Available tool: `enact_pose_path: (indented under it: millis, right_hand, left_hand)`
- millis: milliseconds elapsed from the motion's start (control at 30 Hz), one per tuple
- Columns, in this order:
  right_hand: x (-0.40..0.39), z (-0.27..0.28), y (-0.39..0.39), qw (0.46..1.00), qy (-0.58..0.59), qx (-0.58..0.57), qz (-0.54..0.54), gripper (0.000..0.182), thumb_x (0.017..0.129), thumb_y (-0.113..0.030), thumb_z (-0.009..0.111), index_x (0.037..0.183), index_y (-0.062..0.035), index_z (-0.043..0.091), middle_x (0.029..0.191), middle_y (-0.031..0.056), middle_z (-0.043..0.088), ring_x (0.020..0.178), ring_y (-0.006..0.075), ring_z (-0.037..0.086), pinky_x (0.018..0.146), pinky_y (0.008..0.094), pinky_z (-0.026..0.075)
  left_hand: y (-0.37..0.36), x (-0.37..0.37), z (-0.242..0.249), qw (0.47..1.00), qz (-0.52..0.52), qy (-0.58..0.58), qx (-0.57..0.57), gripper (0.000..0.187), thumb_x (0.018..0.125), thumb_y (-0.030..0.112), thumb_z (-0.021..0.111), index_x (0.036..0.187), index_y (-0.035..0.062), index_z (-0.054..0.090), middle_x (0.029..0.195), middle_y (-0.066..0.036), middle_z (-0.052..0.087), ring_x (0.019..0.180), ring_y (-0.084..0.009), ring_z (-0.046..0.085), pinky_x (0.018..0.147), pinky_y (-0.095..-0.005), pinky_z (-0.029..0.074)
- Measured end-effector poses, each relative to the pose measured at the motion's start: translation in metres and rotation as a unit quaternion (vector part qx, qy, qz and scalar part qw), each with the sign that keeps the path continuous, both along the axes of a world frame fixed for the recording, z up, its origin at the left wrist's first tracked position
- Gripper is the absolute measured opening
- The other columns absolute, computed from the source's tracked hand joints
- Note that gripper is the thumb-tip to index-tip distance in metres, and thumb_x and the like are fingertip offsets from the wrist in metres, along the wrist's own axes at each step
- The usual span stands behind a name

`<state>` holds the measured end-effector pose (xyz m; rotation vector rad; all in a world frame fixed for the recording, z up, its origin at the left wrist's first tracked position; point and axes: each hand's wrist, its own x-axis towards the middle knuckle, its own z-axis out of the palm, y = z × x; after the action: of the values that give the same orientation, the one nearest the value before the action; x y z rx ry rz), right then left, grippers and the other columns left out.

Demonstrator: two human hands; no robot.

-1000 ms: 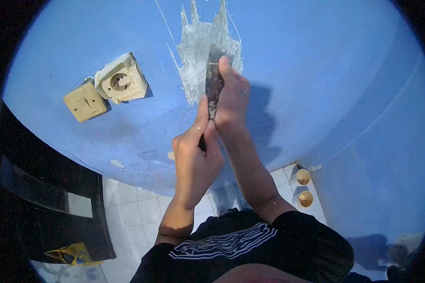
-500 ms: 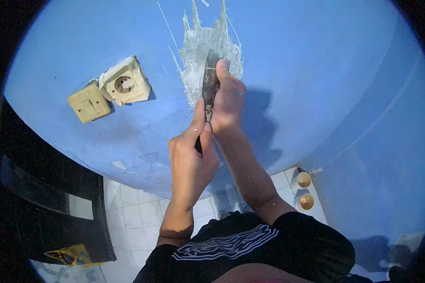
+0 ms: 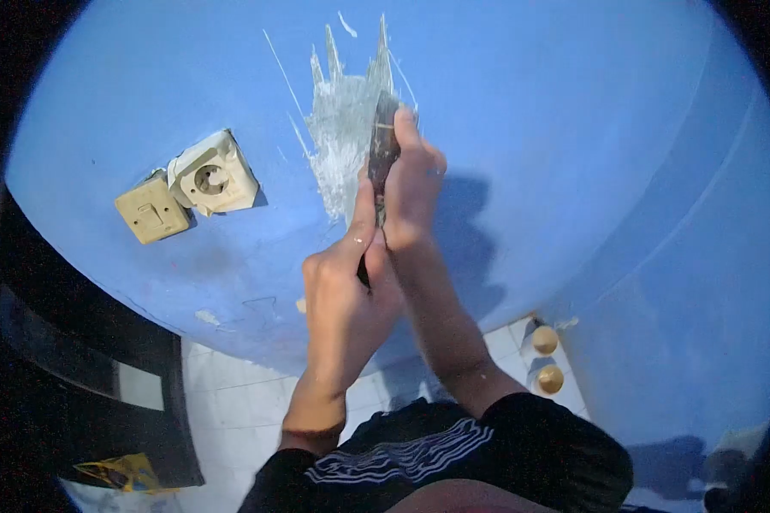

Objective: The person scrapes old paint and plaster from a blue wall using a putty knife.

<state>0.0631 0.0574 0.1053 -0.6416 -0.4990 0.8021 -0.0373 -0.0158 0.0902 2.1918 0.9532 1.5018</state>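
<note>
My left hand point(image 3: 342, 286) and right hand point(image 3: 412, 188) tightly grasp the dark scraper point(image 3: 382, 158) at twelve o'clock, over the blue wall's point(image 3: 556, 154) pale patch point(image 3: 338, 128), seemingly well smeared mid-patch but ragged and streaky along its top.

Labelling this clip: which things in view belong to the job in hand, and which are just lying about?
In use:
- left hand, right hand
- dark flat tool
- pale patch on blue wall

Apparently apart:
- wall switch, socket (both mounted)
- two round containers on floor, use unclear
- yellow item
</note>
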Motion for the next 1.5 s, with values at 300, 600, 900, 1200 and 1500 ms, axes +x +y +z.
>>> enact_pose_path:
  millis: [300,600,900,1200,1500]
  right_hand:
    - [-0.016,-0.01,-0.004,1.0,0.009,0.002,-0.014,0.044,0.098,-0.037,0.059,0.069,-0.0036,0.059,0.066,-0.0051,0.051,0.063,0.0055,0.044,0.058,0.0261,0.036]
    - [-0.015,-0.012,0.016,0.999,0.003,0.028,-0.033,0.048,0.099,-0.04,0.057,0.065,-0.0078,0.052,0.063,-0.0072,0.044,0.06,0.0053,0.036,0.053,0.0281,0.029]
    - [0.005,-0.034,0.013,0.996,-0.082,0.021,-0.013,0.037,0.099,-0.035,0.059,0.082,-0.0033,0.065,0.07,-0.0052,0.054,0.065,0.0052,0.046,0.058,0.0248,0.037]
    - [-0.003,-0.037,0.012,0.997,-0.057,0.034,-0.037,0.047,0.097,-0.031,0.063,0.059,-0.0076,0.047,0.058,-0.0086,0.039,0.057,0.0042,0.032,0.049,0.0277,0.024]
    - [-0.003,-0.007,0.007,0.996,0.005,0.085,0.01,0.043,0.098,-0.027,0.061,0.06,-0.0096,0.052,0.058,-0.0098,0.041,0.054,0.0018,0.032,0.047,0.0264,0.023]
  left_hand:
    - [-0.013,-0.011,-0.001,0.984,0.06,0.043,-0.161,0.042,0.092,-0.001,0.052,0.134,-0.0016,0.056,0.1,-0.023,0.072,0.087,-0.0106,0.063,0.074,-0.0276,0.05]
    - [0.015,-0.011,-0.017,0.997,0.002,-0.049,-0.064,0.042,0.092,0.002,0.054,0.133,-0.0016,0.056,0.092,-0.016,0.065,0.079,-0.0103,0.055,0.072,-0.0271,0.046]
    - [0.014,0.008,-0.023,0.996,0.021,-0.061,-0.068,0.042,0.093,0.004,0.053,0.134,-0.001,0.056,0.081,-0.013,0.06,0.067,-0.0076,0.049,0.062,-0.026,0.044]
    - [0.005,0.007,-0.031,0.996,0.016,-0.071,-0.042,0.043,0.091,0.002,0.054,0.134,-0.003,0.055,0.058,-0.014,0.051,0.055,-0.0059,0.045,0.051,-0.0283,0.041]
    - [0.006,0.001,-0.004,0.997,0.038,-0.029,-0.055,0.041,0.09,0.001,0.054,0.131,-0.004,0.057,0.056,-0.016,0.045,0.049,-0.0083,0.04,0.047,-0.0285,0.037]
